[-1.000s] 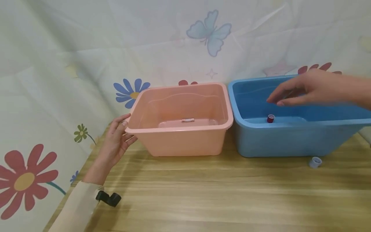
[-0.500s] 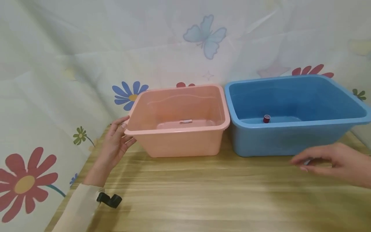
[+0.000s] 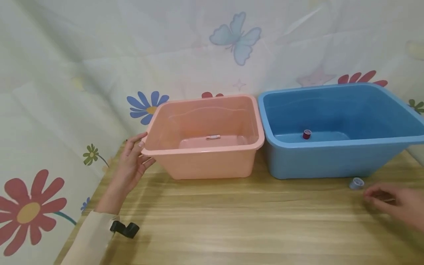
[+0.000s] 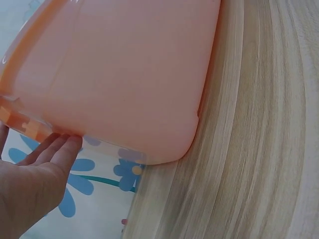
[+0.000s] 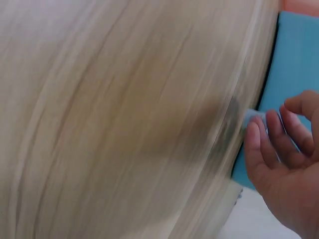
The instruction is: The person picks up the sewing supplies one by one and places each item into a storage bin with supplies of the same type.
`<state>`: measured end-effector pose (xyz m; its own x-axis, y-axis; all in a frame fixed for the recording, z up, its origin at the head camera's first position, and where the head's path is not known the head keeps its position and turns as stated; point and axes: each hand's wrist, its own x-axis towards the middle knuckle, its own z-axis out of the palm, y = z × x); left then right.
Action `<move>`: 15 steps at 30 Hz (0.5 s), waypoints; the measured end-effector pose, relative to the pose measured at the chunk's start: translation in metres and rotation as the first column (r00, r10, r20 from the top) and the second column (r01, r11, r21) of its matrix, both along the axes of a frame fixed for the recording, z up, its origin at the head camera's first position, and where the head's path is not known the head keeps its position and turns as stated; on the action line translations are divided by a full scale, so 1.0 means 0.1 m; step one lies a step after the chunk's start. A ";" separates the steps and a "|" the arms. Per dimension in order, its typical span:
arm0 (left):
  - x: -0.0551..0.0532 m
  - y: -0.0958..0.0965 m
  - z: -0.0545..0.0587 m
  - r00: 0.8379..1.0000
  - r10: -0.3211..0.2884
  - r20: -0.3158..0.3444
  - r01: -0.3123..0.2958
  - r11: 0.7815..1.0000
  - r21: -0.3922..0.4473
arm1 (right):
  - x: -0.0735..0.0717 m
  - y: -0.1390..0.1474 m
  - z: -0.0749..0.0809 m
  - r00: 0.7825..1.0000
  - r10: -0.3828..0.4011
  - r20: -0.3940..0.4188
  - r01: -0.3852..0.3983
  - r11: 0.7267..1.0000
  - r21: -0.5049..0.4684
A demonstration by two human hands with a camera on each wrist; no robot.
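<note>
My left hand [image 3: 130,165] holds the pink tub [image 3: 205,162] by the left end of its rim, thumb on top and fingers below; in the left wrist view the fingers [image 4: 65,149] reach under the rim. Over the table at the right, my right hand [image 3: 399,202] has loosely curled fingers and nothing visible between them. Just left of its fingertips, a small pale blue-grey hollow roll [image 3: 356,183] stands on the table before the blue tub [image 3: 331,158]. Inside the blue tub is a small dark red roll [image 3: 307,134]. A small pinkish-white strip, its kind unclear, lies in the pink tub.
Both tubs stand side by side on the wooden table [image 3: 232,221]. Behind and left of them hangs a pale curtain [image 3: 185,48] printed with flowers and a butterfly. A black wrist mount [image 3: 125,229] sits on the left sleeve.
My right hand came down from above the blue tub to the table, passed in front of the pale roll, and is now right of it. My left hand stays on the pink tub.
</note>
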<state>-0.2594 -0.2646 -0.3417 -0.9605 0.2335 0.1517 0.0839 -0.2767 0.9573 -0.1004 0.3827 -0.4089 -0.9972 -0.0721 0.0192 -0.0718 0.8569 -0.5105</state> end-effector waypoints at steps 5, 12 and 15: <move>-0.01 0.01 0.02 1.000 -0.003 -0.003 0.003 1.000 0.013 | -0.05 0.10 -0.09 0.974 -0.101 -0.202 0.077 0.990 -0.121; -0.01 0.01 0.01 1.000 -0.013 -0.004 0.013 1.000 0.022 | -0.16 0.09 -0.05 0.993 -0.119 -0.023 0.120 0.992 0.035; -0.01 0.02 -0.01 1.000 -0.013 -0.011 0.013 0.999 0.030 | -0.20 0.02 0.00 0.991 -0.120 0.059 0.109 0.981 0.159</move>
